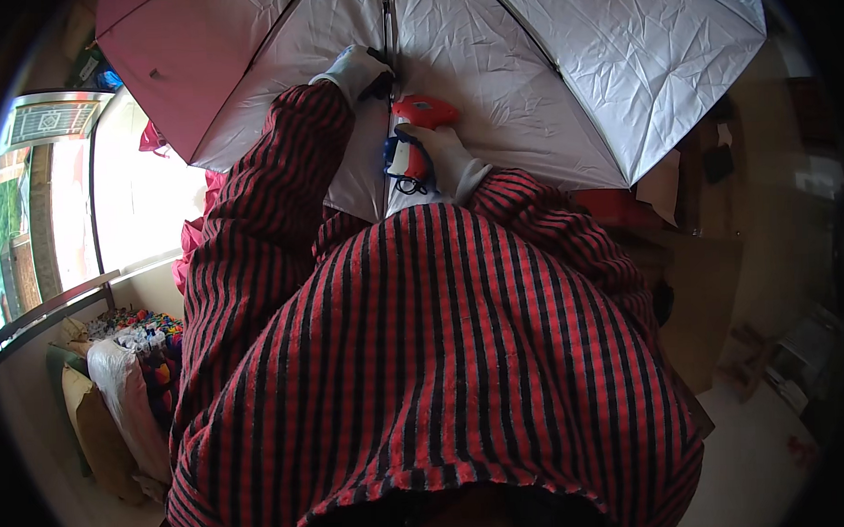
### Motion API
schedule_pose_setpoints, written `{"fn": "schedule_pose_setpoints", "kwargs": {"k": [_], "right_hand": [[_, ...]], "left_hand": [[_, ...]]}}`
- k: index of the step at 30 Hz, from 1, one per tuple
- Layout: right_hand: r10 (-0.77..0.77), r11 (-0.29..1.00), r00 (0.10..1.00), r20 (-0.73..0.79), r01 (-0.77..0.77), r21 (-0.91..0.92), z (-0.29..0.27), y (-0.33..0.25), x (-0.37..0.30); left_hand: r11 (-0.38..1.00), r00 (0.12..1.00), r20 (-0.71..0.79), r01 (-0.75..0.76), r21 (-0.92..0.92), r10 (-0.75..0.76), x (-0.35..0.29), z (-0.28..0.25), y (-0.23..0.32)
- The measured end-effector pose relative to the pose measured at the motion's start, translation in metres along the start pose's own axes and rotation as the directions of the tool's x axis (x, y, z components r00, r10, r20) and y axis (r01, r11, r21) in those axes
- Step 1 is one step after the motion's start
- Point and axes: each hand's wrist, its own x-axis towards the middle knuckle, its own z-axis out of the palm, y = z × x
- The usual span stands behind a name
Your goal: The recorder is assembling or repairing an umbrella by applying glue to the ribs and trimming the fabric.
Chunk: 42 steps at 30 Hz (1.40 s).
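Observation:
An opened umbrella (490, 85) spreads in front of me, its silver-white underside crossed by dark ribs. My left hand (348, 73), in a white glove, is closed at the middle rib, around a small dark part I cannot make out. Closer to me, my right hand (448, 156), also gloved in white, grips a red, white and dark blue handheld thing (413, 162) with a looped dark cord. Its red rounded end (424, 109) points away from me, against the fabric. The exact kind of this thing is unclear.
Large wrapped bundles and a sack (119, 386) stand at my left, with colourful bits on top, below a bright window (62, 202). Pink fabric (193, 239) hangs beside my left arm. On the right are a brown wooden panel (707, 300) and the pale floor (753, 438).

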Motion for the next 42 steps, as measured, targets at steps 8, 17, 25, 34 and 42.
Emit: {"fn": "schedule_pose_setpoints", "kwargs": {"k": [8,17,25,34,42], "right_hand": [[0.212,0.97,0.976,0.051,-0.217,0.11,-0.015,-0.007,0.014],[0.307,0.888,0.842,0.444,-0.421,0.184,-0.05,0.014,0.056],[0.36,0.81,0.713,0.601,-0.559,0.178,-0.082,0.04,0.1],[0.311,0.901,0.876,0.368,-0.395,0.179,-0.031,-0.003,0.039],[0.19,0.98,0.98,0.065,-0.186,-0.065,-0.024,-0.044,-0.004]], "left_hand": [[0.995,0.995,0.095,-0.026,-0.097,0.035,0.004,-0.003,-0.005],[0.983,0.987,0.102,-0.106,-0.15,0.123,-0.008,-0.012,-0.002],[0.931,0.996,0.085,0.033,-0.364,-0.003,-0.011,-0.013,0.011],[0.951,0.994,0.103,0.057,-0.303,-0.026,-0.005,-0.002,0.0],[0.92,0.989,0.054,0.15,-0.362,-0.14,-0.027,-0.003,0.017]]}}
